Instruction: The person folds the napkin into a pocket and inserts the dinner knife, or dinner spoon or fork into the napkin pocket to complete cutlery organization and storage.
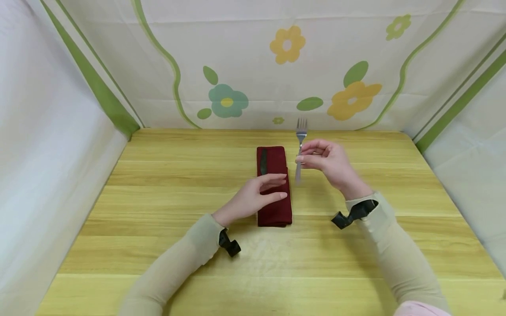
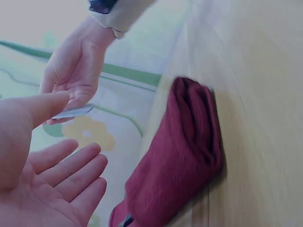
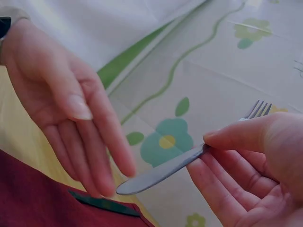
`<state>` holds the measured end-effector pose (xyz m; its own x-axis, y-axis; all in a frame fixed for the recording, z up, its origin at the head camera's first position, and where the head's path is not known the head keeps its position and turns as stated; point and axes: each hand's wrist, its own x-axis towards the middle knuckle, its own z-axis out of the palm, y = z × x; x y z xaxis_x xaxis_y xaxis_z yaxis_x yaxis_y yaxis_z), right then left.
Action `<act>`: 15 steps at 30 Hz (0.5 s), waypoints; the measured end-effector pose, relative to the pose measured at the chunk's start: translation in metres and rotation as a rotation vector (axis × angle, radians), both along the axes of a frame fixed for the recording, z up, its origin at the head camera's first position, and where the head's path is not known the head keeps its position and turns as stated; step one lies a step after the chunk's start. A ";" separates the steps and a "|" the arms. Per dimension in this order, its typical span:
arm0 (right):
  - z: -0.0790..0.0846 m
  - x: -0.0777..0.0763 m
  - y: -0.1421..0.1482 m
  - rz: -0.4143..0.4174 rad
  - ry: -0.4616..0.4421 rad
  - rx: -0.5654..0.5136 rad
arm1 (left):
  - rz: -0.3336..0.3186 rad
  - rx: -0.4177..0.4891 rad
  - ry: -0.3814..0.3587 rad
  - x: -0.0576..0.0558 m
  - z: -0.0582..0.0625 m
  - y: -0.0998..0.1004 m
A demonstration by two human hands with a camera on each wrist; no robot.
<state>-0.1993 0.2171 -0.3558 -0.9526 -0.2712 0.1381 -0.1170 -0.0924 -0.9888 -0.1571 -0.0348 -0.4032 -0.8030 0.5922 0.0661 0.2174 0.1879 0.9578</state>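
A metal fork [image 1: 301, 127] is pinched between the thumb and fingers of my right hand [image 1: 332, 163], tines pointing toward the back wall. Its broad, flat handle [image 3: 158, 176] reaches out past the fingertips toward the left hand in the right wrist view. My left hand [image 1: 253, 198], holding nothing, is over the folded dark red cloth [image 1: 274, 215], fingers extended and thumb apart. The cloth lies lengthwise on the table, its layers [image 2: 191, 111] showing at one end in the left wrist view. A dark green strip [image 1: 263, 161] runs along its far part.
The wood-grain table [image 1: 178, 175] ends at a white wall cloth [image 1: 253, 52] printed with flowers and green lines. White cloth [image 1: 51, 131] also hangs at the sides. Black wrist mounts [image 1: 229, 243] sit on both sleeves.
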 end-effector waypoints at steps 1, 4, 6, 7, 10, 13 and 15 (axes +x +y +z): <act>0.000 0.001 -0.003 0.013 -0.001 -0.002 | 0.012 0.035 -0.034 0.000 0.000 0.001; -0.001 0.006 -0.011 0.033 -0.007 0.008 | 0.057 0.110 -0.106 0.000 -0.001 0.005; -0.001 0.007 -0.015 0.042 -0.018 -0.001 | 0.093 0.125 -0.132 -0.001 -0.001 0.006; -0.002 0.008 -0.017 0.047 -0.025 -0.011 | 0.111 0.126 -0.142 -0.001 -0.001 0.007; -0.003 0.010 -0.021 0.055 -0.047 -0.040 | 0.149 0.141 -0.165 -0.001 -0.002 0.009; -0.006 0.012 -0.023 0.064 -0.065 -0.057 | 0.152 0.194 -0.178 -0.001 -0.004 0.010; -0.008 0.012 -0.025 0.067 -0.070 -0.057 | 0.152 0.219 -0.178 -0.001 -0.004 0.010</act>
